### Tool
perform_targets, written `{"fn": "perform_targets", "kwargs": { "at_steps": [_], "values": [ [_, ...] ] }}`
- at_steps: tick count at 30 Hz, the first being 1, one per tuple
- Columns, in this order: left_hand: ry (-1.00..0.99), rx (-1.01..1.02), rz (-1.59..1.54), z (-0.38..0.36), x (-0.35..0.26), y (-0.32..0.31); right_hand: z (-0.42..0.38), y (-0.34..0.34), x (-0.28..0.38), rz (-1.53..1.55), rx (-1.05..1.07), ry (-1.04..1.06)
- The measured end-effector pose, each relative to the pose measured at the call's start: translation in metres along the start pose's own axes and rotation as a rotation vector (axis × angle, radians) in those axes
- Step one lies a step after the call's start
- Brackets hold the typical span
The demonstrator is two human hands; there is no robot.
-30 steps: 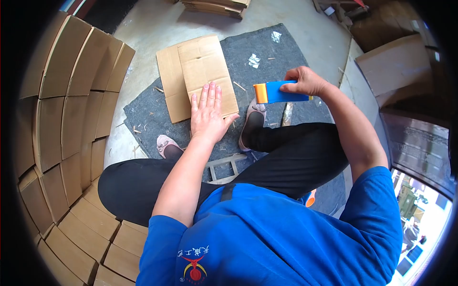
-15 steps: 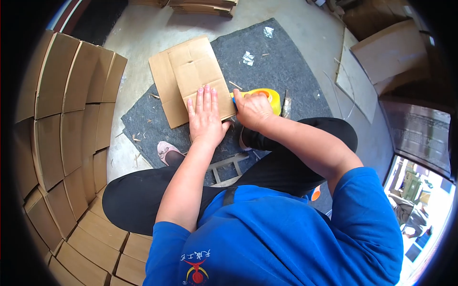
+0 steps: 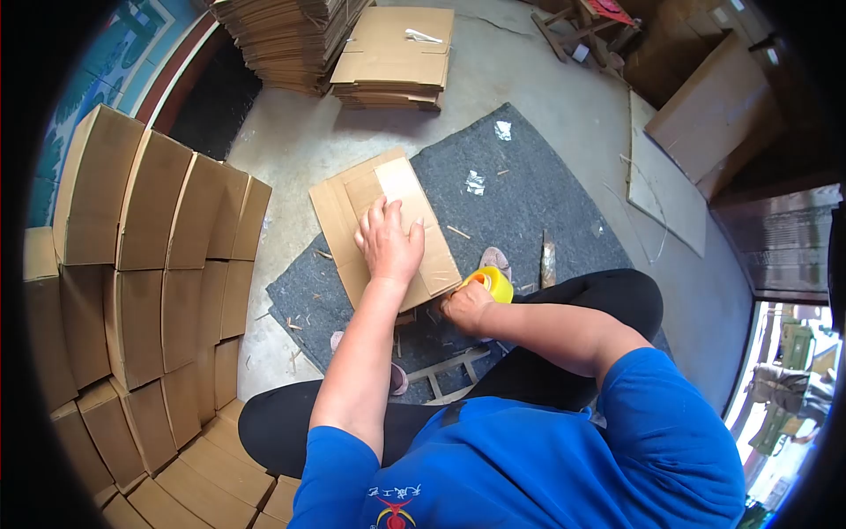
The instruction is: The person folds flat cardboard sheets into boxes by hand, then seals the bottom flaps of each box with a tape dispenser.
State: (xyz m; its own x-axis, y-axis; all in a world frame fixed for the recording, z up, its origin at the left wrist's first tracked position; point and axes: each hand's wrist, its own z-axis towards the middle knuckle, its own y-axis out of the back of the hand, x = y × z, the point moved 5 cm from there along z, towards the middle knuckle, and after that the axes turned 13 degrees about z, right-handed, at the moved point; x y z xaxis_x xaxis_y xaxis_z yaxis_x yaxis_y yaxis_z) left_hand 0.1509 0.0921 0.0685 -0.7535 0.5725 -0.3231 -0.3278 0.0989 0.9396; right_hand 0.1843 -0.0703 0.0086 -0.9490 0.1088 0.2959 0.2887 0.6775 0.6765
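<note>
As the head camera looks down past a person's blue short-sleeved shirt (image 3: 546,458), a flat-sided box of tan cardboard (image 3: 432,251) lies tilted at an angle on a dark grey fabric mat (image 3: 551,198), just in front of the person's knees. It looks light and stiff, though its broad panels would probably dent under hard pressure; the smooth card seems easy to steady with a flat palm or to grip along its edges. A paler strip runs along its top, perhaps tape, perhaps glare.

The bare left hand (image 3: 390,247) rests palm down on the box's top, fingers spread a little and slightly bent, thumb held away, grasping nothing. At the box's near right corner, the bare right hand (image 3: 467,309) is curled against a thick yellow roll of tape (image 3: 500,285) and appears to grip it; its fingertips are mostly hidden, so their exact hold cannot be told.
</note>
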Motion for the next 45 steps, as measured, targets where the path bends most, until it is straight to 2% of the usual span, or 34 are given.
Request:
{"fn": "perform_targets", "kwargs": {
  "at_steps": [1, 3, 4, 6, 7, 10, 13, 15, 16, 19, 24, 27, 29, 31, 32, 34, 35, 37, 39, 42, 45],
  "values": [
    [0.003, 0.014, 0.063, 0.02, 0.007, -0.003, -0.005, 0.012, 0.005, 0.114, 0.059, -0.035],
    [0.009, 0.009, 0.216, 0.055, 0.023, -0.01, -0.005, 0.02, 0.004, 0.272, 0.048, -0.098],
    [0.032, 0.158, 0.179, 0.069, 0.036, -0.016, -0.002, 0.02, 0.0, 0.332, 0.038, -0.098],
    [0.031, 0.265, 0.113, 0.082, 0.059, -0.019, 0.002, 0.025, -0.014, 0.342, 0.029, -0.131],
    [0.043, 0.228, 0.12, 0.083, 0.066, -0.008, -0.002, 0.033, -0.015, 0.356, 0.039, -0.161],
    [0.269, 0.094, 0.151, 0.062, 0.1, 0.007, -0.011, 0.055, -0.038, 0.336, -0.057, -0.302],
    [0.45, -0.111, -0.029, 0.016, 0.148, 0.005, -0.024, 0.085, -0.057, 0.295, -0.106, -0.319],
    [0.633, -0.128, -0.275, -0.021, 0.17, -0.006, -0.025, 0.096, -0.068, 0.283, -0.132, -0.334],
    [0.691, -0.188, -0.306, -0.039, 0.167, -0.003, -0.025, 0.1, -0.071, 0.28, -0.161, -0.343],
    [0.951, -0.199, -0.559, -0.082, 0.153, -0.01, -0.02, 0.105, -0.077, 0.258, -0.213, -0.346],
    [0.94, -0.275, -0.69, -0.093, 0.161, -0.026, -0.028, 0.113, -0.092, 0.253, -0.215, -0.476],
    [0.917, -0.306, -0.695, -0.095, 0.166, -0.029, -0.061, 0.149, -0.099, 0.271, -0.35, -0.554],
    [0.922, -0.244, -0.734, -0.098, 0.164, -0.03, -0.085, 0.177, -0.101, 0.273, -0.455, -0.569],
    [0.928, -0.273, -0.649, -0.098, 0.17, -0.036, -0.11, 0.203, -0.086, 0.335, -0.55, -0.418],
    [0.859, -0.355, -0.408, -0.098, 0.178, -0.039, -0.117, 0.209, -0.079, 0.377, -0.595, -0.331],
    [0.667, -0.467, -0.367, -0.094, 0.134, 0.012, -0.13, 0.221, -0.052, 0.505, -0.625, -0.158],
    [0.661, -0.346, -0.665, -0.089, 0.125, 0.007, -0.136, 0.224, -0.035, 0.59, -0.61, -0.076],
    [0.67, 0.092, -1.213, -0.088, 0.076, 0.027, -0.134, 0.221, -0.013, 0.701, -0.534, 0.07],
    [0.583, 0.315, -1.597, -0.09, 0.047, 0.037, -0.125, 0.213, 0.0, 0.79, -0.437, 0.183],
    [0.533, 0.4, -1.787, -0.092, 0.034, 0.056, -0.108, 0.2, 0.012, 0.762, -0.361, 0.217],
    [0.555, 0.424, -1.74, -0.096, 0.046, 0.047, -0.096, 0.189, 0.01, 0.774, -0.31, 0.193]
  ]
}}
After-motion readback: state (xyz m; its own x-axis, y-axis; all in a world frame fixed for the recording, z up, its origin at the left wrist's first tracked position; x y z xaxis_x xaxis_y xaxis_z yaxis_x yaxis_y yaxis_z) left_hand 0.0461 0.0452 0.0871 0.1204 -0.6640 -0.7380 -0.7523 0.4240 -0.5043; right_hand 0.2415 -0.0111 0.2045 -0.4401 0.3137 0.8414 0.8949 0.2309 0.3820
